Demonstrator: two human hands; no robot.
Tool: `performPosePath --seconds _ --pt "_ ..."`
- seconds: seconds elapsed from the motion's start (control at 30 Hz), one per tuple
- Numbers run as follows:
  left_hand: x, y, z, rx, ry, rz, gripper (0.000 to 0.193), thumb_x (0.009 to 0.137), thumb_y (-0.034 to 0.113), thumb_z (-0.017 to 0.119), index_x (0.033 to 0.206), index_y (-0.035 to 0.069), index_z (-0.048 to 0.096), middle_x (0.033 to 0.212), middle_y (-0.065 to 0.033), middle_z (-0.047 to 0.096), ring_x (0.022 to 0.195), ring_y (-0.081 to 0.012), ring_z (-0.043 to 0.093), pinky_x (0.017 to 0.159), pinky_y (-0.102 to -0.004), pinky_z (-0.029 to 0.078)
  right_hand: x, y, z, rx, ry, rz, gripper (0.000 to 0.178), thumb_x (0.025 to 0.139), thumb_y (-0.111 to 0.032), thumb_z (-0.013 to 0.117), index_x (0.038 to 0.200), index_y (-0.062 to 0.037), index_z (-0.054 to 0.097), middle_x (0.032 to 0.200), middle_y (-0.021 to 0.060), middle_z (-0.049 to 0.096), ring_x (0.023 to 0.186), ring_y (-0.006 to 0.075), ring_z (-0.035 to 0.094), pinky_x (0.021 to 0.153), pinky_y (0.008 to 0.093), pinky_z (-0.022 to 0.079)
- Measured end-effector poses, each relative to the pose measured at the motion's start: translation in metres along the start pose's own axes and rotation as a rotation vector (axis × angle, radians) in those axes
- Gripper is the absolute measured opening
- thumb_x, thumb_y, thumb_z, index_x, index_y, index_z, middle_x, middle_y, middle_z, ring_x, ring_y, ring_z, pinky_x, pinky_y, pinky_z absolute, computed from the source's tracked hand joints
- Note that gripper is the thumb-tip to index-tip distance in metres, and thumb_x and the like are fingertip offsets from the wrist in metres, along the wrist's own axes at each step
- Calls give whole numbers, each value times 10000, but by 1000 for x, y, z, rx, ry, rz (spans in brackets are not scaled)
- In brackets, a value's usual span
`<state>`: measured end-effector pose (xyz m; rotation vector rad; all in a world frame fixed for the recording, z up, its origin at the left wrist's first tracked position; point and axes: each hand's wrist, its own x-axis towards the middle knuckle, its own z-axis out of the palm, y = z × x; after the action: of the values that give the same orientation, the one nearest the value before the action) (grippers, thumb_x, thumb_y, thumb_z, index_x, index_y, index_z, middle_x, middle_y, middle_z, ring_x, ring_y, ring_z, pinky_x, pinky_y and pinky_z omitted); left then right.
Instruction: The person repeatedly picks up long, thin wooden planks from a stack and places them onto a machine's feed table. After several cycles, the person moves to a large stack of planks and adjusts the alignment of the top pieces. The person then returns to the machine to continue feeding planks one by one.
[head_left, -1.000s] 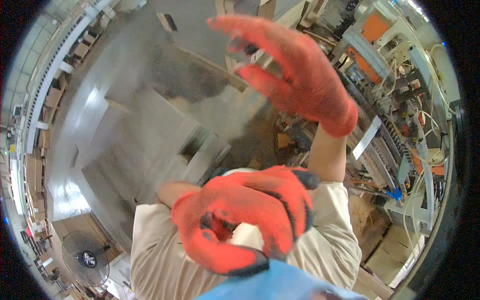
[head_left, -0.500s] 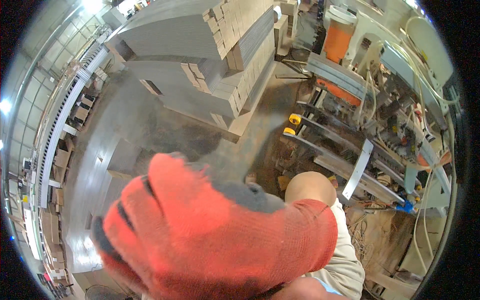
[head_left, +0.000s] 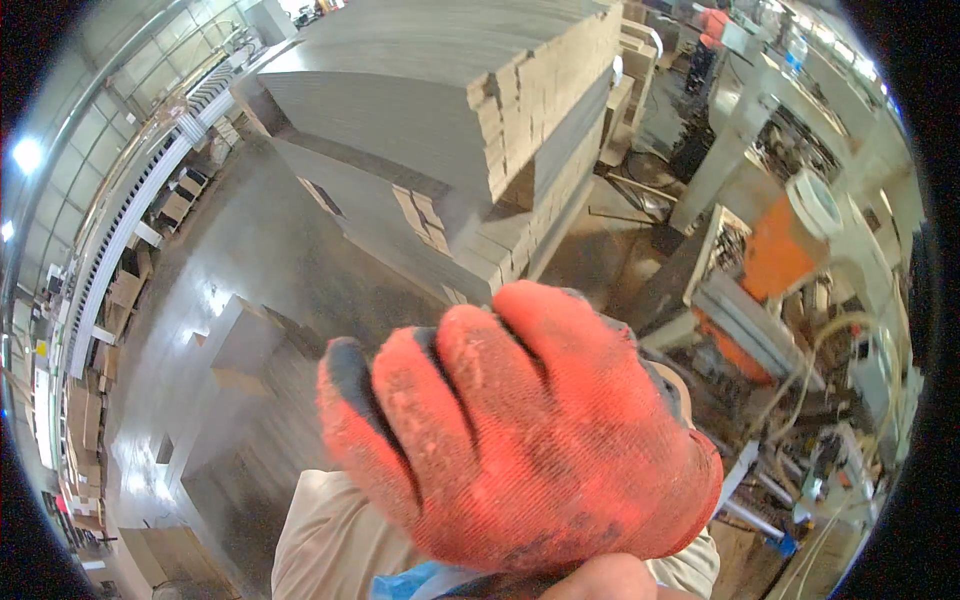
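Hand: curled, any hold hidden; covers part of lap
Glove: soiled red knit
Stack: flat grey sheets, uneven tan ends
Machine: orange and grey, angular

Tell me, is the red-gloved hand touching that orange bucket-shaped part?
Apart. The head view shows a plain gap between the red-gloved hand and the orange bucket-shaped part, up to its right.
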<state>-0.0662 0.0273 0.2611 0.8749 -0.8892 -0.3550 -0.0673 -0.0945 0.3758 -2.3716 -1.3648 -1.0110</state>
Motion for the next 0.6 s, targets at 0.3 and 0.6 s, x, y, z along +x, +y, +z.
performPosePath --seconds 0.3,0.6 --pt "63 42 -124 179 176 149 277 822 332 673 752 65 661 843 -133 678 800 -369 654 1066 -546 428 46 173 61 -22 -179 320 298 848 -87 648 1136 -50 711 978 98 730 853 287 711 783 387 558" --pt "123 54 -204 214 -25 269 300 850 282 726 971 7 723 1090 -185 680 1034 -339 624 947 -466 482 10 301 108 2 -69 769 315 982 18 583 1269 -59 688 1128 56 742 955 120 668 897 286 526"
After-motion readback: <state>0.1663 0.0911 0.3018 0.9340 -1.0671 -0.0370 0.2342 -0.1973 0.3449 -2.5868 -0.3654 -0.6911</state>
